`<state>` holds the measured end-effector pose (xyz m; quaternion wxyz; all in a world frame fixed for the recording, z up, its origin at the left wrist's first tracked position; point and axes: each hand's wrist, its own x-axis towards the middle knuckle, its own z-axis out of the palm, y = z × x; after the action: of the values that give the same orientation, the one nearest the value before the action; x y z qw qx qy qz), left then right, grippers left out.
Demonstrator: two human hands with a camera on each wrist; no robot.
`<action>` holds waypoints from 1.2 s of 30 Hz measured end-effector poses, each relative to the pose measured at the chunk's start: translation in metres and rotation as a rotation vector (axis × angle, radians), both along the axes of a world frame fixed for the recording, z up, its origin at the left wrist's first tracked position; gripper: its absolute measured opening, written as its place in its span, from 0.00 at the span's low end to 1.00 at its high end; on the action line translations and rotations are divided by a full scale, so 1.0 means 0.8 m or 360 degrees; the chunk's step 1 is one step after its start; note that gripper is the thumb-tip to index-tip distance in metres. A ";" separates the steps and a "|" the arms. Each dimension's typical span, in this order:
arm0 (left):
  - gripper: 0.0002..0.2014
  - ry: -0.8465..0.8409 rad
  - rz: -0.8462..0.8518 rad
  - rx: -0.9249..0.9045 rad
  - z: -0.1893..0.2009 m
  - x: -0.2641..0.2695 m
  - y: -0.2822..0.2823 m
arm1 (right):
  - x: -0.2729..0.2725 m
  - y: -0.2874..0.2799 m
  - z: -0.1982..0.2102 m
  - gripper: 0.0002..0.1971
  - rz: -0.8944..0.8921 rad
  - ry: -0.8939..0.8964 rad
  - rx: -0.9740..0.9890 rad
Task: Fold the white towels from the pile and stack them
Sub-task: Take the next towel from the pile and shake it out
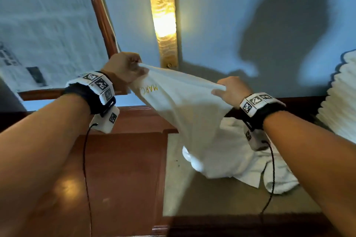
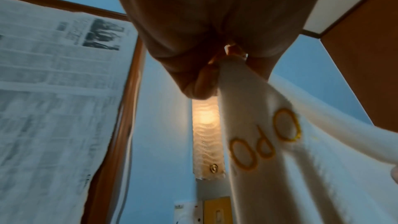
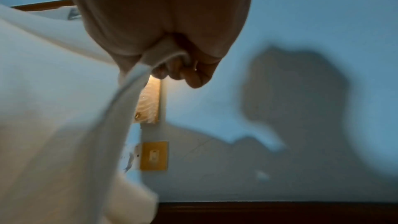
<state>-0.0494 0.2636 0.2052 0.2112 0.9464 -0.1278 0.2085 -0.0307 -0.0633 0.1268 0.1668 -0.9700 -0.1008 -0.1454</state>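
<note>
— How is the towel held?

— A white towel (image 1: 185, 109) is held up in the air above the desk, its top edge stretched between both hands. It hangs in soft folds, and gold embroidered letters are seen near its upper left corner. Its lower end is bunched just above the pile (image 1: 256, 161).

— And the fingers?

— The left corner is pinched by the left hand (image 1: 123, 69), fingers curled tight round the cloth; in the left wrist view the fabric is seen gathered into the fist. The right corner is gripped by the right hand (image 1: 233, 90), the hem being clamped under curled fingers.

— What lies below?

— More crumpled white towels are heaped in that pile on a pale inset of the brown wooden desk (image 1: 123, 169). A ribbed white cloth (image 1: 339, 106) is seen at the right edge — apart from the pile.

— Behind it?

— A lit amber wall lamp (image 1: 163, 15) is mounted on the bluish wall (image 1: 221, 5), where a shadow is cast. A wood-framed newspaper sheet (image 1: 48, 25) is seen at the left.
</note>
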 end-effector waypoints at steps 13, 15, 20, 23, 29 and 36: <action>0.35 0.0490 -0.0218 -0.0313 -0.066 -0.047 0.032 | -0.036 0.139 0.076 0.12 0.0459 -0.0324 0.0922; 0.34 0.0519 -0.0415 -0.0535 -0.068 -0.044 0.005 | -0.033 0.158 0.073 0.13 0.0554 -0.0109 0.0763; 0.12 0.0183 -0.0492 -0.0889 -0.071 -0.021 -0.026 | -0.013 0.156 0.070 0.10 0.0512 -0.0085 0.0590; 0.11 0.0060 -0.0429 -0.0900 -0.061 -0.006 -0.026 | 0.005 0.145 0.066 0.10 0.0526 -0.0097 0.0602; 0.23 -0.0098 -0.0238 -0.0900 -0.029 0.014 0.008 | 0.062 0.095 -0.041 0.17 0.0308 0.0226 0.0064; 0.12 0.0057 -0.0158 -0.1004 -0.044 0.030 0.068 | 0.081 0.043 -0.117 0.09 -0.0161 0.0265 0.0507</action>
<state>-0.0257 0.3181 0.1698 0.5064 0.8303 -0.0989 0.2107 0.0342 -0.0291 0.0329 0.3184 -0.9438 -0.0135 -0.0870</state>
